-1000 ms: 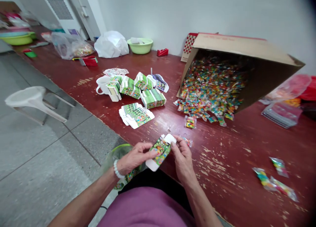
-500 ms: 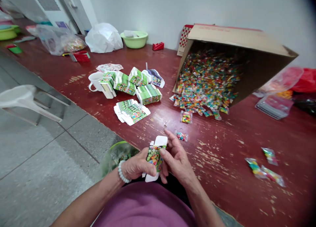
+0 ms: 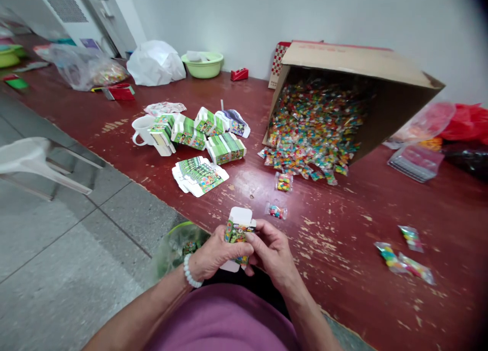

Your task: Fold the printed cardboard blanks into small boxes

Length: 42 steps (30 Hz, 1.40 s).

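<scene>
Between my hands is a small green printed candy box (image 3: 237,232), its white end flaps sticking out at top and bottom. My left hand (image 3: 220,251) is closed round its left side, thumb across the front. On the right edge, my right hand (image 3: 269,245) grips it with the thumb on the front and the fingers curled behind. Just beyond lie two candy packets, a nearer one (image 3: 276,210) and a farther one (image 3: 284,182). A fanned stack of flat boxes (image 3: 200,175) rests ahead to the left, in front of several bundled green boxes (image 3: 226,147).
A tipped cardboard carton (image 3: 400,91) spills many candy packets onto the red table (image 3: 343,269). A white mug (image 3: 142,129) stands by the bundles. Three loose packets lie at right. Below the table's left edge is a lined bin (image 3: 168,249); a white stool (image 3: 34,157) stands farther left.
My right hand's fingers, stretched out before, have closed in on the box's right edge. The box now looks opened out wider. The whole view has shifted slightly.
</scene>
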Tool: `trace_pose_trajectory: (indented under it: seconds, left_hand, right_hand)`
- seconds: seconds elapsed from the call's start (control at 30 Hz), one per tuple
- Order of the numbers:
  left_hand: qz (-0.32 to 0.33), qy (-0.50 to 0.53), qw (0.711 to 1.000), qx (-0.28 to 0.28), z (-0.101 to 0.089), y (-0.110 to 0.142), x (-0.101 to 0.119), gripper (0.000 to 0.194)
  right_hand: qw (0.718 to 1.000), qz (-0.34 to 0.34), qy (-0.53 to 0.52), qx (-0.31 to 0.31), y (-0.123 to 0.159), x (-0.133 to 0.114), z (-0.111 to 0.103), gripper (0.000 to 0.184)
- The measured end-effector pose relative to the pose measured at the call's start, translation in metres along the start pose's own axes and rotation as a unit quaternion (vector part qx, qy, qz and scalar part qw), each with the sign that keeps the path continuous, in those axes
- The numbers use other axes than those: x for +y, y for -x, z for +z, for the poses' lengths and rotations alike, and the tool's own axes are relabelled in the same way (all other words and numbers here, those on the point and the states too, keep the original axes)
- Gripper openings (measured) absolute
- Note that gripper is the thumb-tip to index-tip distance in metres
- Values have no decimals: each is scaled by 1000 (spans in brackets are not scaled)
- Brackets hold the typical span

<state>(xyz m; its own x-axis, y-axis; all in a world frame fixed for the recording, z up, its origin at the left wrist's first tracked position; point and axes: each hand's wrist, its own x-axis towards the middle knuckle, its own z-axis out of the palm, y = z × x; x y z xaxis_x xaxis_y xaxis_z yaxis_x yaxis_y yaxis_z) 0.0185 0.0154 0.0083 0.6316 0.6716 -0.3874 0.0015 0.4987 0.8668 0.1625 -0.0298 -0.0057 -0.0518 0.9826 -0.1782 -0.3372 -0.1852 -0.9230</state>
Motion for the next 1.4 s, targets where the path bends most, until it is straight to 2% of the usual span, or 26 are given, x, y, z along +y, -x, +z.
trace_pose_trajectory:
  seconds: [0.1, 0.17, 0.33, 0.4, 0.53, 0.63, 0.7, 0.8, 0.9, 0.97, 1.03, 1.07, 1.17, 1.23, 1.27, 1.33, 1.4]
  left_hand:
    - [34, -92, 995, 32, -1, -1, 3, 24]
    - [66, -92, 992, 55, -1, 0, 3, 29]
    - [122, -22, 986, 113, 5, 6, -4, 58]
    - [136, -31, 983, 118, 7, 7, -7, 64]
    - [136, -67, 982, 110, 2, 5, -9, 47]
    - [137, -120, 977, 111, -4, 2, -6, 32]
    - [149, -183, 964, 122, -8, 1, -3, 25]
    - [175, -255, 941, 135, -10, -1, 2, 20]
    - [185, -248, 942, 129, -9, -3, 3, 17]
    - [174, -178, 960, 127, -8, -3, 2, 15]
    - [145, -63, 979, 127, -6, -2, 0, 28]
    - [123, -6, 985, 121, -5, -2, -1, 37]
    - [28, 105, 993, 49, -1, -1, -4, 41]
    - [-36, 140, 989, -7, 0, -1, -7, 46]
    - [-55, 152, 987, -17, 1, -2, -8, 51]
    - [-69, 160, 985, -3, 2, -4, -11, 57]
    - [-61, 139, 988, 24, 3, -6, -12, 58]
  right_hand:
    - [995, -61, 42, 61, -5, 2, -6, 19]
    - [992, -82, 56, 78, -7, 2, -10, 19]
    - [988, -67, -17, 138, -8, 8, -10, 46]
    - [984, -78, -39, 153, -7, 11, -7, 46]
    - [988, -97, -20, 115, -6, 14, -8, 25]
    - [991, -86, 40, 99, -5, 10, -15, 15]
    - [991, -71, 68, 90, -7, 7, -19, 18]
    - [995, -44, 24, 85, -11, 5, -21, 19]
    - [994, -35, -23, 106, -14, 5, -20, 33]
    - [995, -43, 9, 91, -14, 4, -21, 30]
    - [992, -68, 68, 78, -12, 3, -22, 16]
    - [989, -86, 90, 81, -11, 3, -22, 16]
    - [982, -111, 112, 100, -8, 3, -21, 16]
    - [976, -122, 156, 89, -6, 2, -19, 14]
    - [970, -135, 189, 75, -6, 0, -18, 13]
    - [956, -162, 242, 44, -5, -3, -18, 15]
    - [953, -166, 253, 30, -6, -7, -19, 19]
